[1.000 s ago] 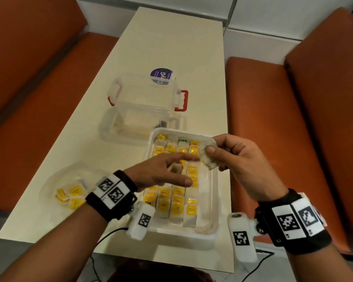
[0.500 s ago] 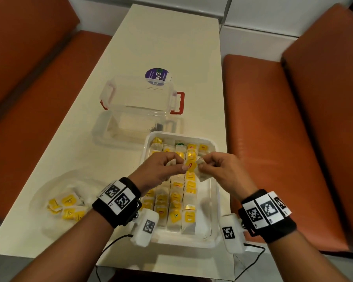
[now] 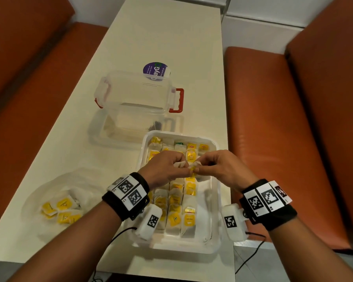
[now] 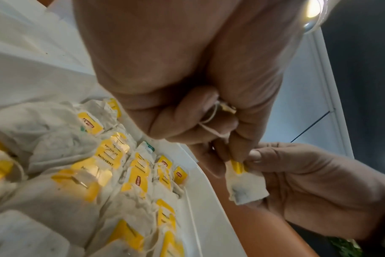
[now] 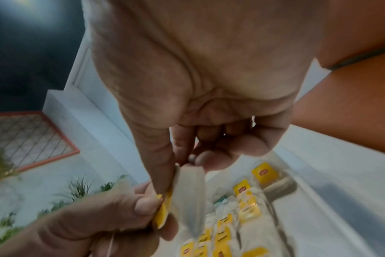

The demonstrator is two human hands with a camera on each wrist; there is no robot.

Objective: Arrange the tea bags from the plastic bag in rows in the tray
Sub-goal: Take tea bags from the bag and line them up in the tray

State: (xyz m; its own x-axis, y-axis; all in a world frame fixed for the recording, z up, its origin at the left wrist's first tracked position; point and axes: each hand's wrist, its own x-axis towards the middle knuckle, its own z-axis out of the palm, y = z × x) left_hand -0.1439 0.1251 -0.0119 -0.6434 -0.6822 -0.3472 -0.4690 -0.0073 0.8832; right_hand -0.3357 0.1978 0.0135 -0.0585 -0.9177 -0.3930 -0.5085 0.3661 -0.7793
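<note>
Over the middle of the white tray (image 3: 216, 202), both hands hold one tea bag (image 3: 194, 166). My right hand (image 3: 200, 169) pinches the paper pouch (image 4: 246, 186) between thumb and fingers. The left hand (image 3: 186, 169) pinches that bag's yellow tag (image 5: 163, 212), and a loop of string (image 4: 209, 121) runs through its curled fingers. A white scrap (image 3: 179, 164) shows at the left fingers; I cannot tell what it is. Rows of tea bags (image 3: 189, 192) with yellow tags fill the tray. The clear plastic bag (image 3: 49, 188) lies at the left with several tea bags (image 3: 61, 206) inside.
A clear box with red handles (image 3: 137, 94) stands behind the tray, with a clear lid (image 3: 128, 129) lying between them. The cream table (image 3: 161, 37) runs away from me between orange benches (image 3: 273, 119). The tray sits near the table's right and front edges.
My right hand brought the tea bag from the tray's far right corner toward the middle. My left hand rose to meet it and now pinches the tag.
</note>
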